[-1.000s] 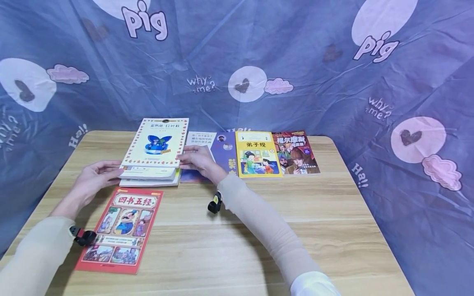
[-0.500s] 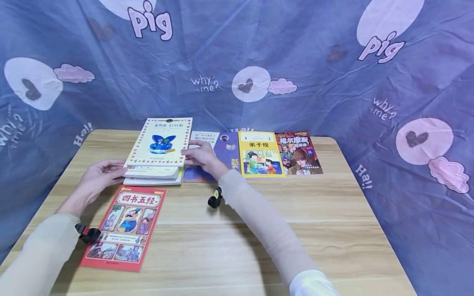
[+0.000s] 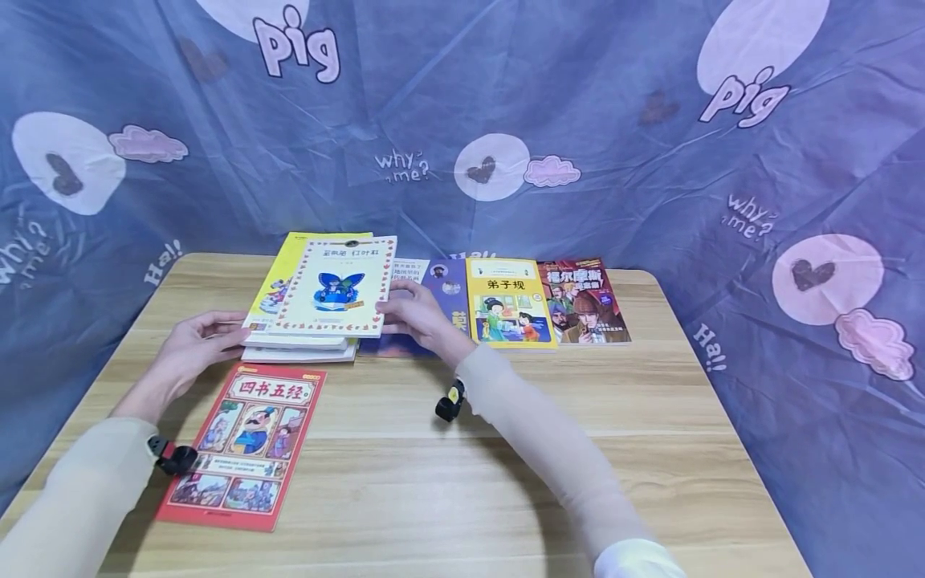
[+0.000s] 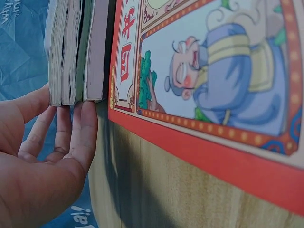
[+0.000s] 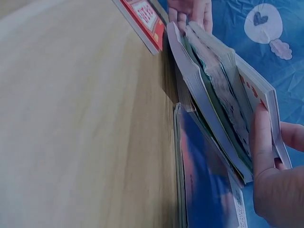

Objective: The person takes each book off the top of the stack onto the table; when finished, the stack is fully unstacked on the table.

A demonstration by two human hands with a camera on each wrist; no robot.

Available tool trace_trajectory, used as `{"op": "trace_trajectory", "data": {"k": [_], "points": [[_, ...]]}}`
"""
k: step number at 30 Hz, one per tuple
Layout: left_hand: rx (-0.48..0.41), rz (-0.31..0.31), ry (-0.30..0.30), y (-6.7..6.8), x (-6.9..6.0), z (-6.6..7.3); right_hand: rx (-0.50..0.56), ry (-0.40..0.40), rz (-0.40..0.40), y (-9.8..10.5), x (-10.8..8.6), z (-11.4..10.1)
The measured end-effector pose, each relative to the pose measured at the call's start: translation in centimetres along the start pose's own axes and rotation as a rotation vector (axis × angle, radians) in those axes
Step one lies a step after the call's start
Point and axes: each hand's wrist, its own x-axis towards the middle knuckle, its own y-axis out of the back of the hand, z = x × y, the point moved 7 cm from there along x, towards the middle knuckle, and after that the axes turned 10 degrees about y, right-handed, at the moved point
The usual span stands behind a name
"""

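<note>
In the head view my right hand (image 3: 426,317) pinches the right edge of a white book (image 3: 336,277) with a blue butterfly on its cover. That book lies shifted to the right on top of a pile of books, over a yellow book (image 3: 285,269). The right wrist view shows my thumb and fingers on either side of its edge (image 5: 271,107). My left hand (image 3: 195,345) rests its fingertips against the pile's left side; in the left wrist view those fingers (image 4: 61,130) touch the page edges (image 4: 71,61) and curl round nothing.
A red book (image 3: 242,449) lies on the wooden table (image 3: 470,482) in front of the pile. To the right are a purple book (image 3: 444,297), a yellow book with two children (image 3: 509,305) and a dark red book (image 3: 584,301). A blue printed cloth (image 3: 578,104) hangs behind.
My right hand has slid the white butterfly book to the right on the pile, uncovering the yellow book beneath. My left hand has stayed at the pile's left side.
</note>
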Motion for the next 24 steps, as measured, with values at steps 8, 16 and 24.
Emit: {"op": "trace_trajectory", "data": {"k": [8,16,24], "points": [[-0.013,-0.006,0.002,0.0,-0.1,0.1,0.034,0.007,0.026,2.5,-3.3,-0.5],[-0.040,-0.030,0.008,0.1,-0.1,0.1,0.036,0.001,0.036,4.7,-6.9,-0.8],[-0.016,-0.017,0.011,0.0,-0.1,0.0,0.024,-0.043,0.009,6.9,-11.1,-0.8]]}}
